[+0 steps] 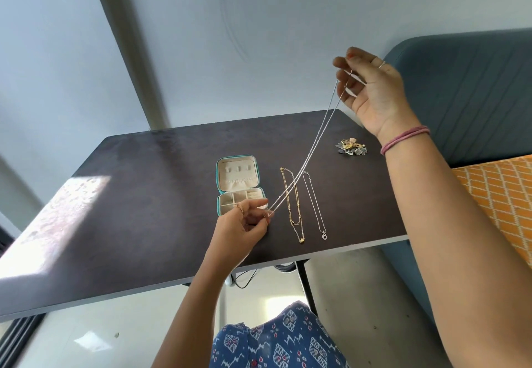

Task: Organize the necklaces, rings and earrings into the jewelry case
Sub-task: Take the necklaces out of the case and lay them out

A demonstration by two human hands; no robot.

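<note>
A thin silver necklace is stretched taut in the air between my two hands. My right hand is raised high at the right and pinches its upper end. My left hand pinches the lower end just in front of the open teal jewelry case, which lies on the dark table with a cream lining and small compartments. A gold necklace and a silver necklace with a heart pendant lie straight on the table right of the case. A small pile of rings and earrings sits farther back right.
A blue upholstered sofa with an orange patterned cushion stands to the right of the table. The table's near edge runs above my lap, with a black leg and cables below. A pale wall is behind.
</note>
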